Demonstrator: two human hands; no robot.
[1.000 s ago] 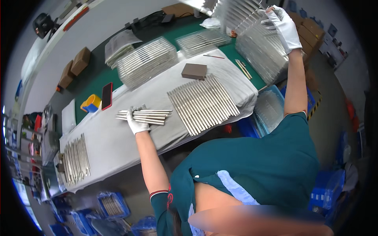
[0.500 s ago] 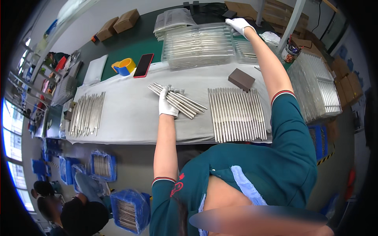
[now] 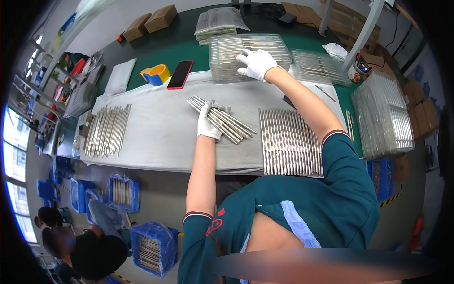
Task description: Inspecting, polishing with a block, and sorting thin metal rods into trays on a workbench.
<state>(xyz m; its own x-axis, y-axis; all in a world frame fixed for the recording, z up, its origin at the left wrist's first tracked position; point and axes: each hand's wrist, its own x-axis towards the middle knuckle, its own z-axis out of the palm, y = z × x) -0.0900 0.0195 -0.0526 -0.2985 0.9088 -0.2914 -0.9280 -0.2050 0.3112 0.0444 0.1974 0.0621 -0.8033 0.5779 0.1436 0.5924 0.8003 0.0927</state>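
Note:
My left hand (image 3: pixel 206 125), in a white glove, is closed around a bundle of silvery metal rods (image 3: pixel 232 125), held at a slant above the grey cloth. My gloved right hand (image 3: pixel 257 64) is over a clear plastic tray (image 3: pixel 215 60) filled with similar rods. Its fingers are spread and grip nothing; whether they touch the tray I cannot tell. To the right of the bundle, a neat row of rods (image 3: pixel 287 142) lies side by side, partly covered by my right arm. A looser row of rods (image 3: pixel 108 130) is at the cloth's left end.
A second clear tray (image 3: pixel 319 65) sits right of the first. Stacked trays (image 3: pixel 382 113) stand at the right edge. Behind the cloth (image 3: pixel 161 128) are a phone (image 3: pixel 180 75) and a tape roll (image 3: pixel 157 75). A dark block (image 3: pixel 287 101) is mostly hidden by my forearm. Another person (image 3: pixel 97 251) is at lower left.
My right hand has moved left and nearer, from the tray's far right corner to above its middle. My left hand keeps hold of the rods. The whole view has shifted slightly.

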